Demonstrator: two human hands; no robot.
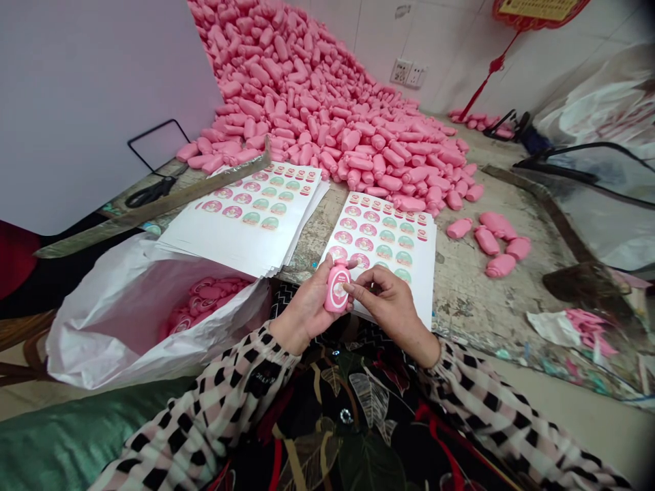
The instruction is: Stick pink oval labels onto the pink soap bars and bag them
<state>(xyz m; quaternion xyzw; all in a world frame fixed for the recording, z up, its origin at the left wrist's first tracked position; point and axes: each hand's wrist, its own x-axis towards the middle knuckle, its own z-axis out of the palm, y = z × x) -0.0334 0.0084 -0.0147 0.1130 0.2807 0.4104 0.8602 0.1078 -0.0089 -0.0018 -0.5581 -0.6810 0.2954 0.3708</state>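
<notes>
A labelled pink bottle (337, 290) is clasped by the left hand (308, 300) and touched by the right hand (391, 305), its closure unclear; at twelve o'clock, a bottle heap (307, 95) is seen.

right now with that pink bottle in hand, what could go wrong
The left hand holds a pink bottle with the right hand at its label: a nudge might skew or crease it. The loose pile reaches the right sticker sheet, so bottles might roll across it. The open bag of bottles could sag and spill.

PLACE: workshop | worn, stained worktable (473, 293) | heaped pink bottles (307, 102) | printed sticker sheets (240, 221) | open white sack (102, 327) of bottles
</notes>
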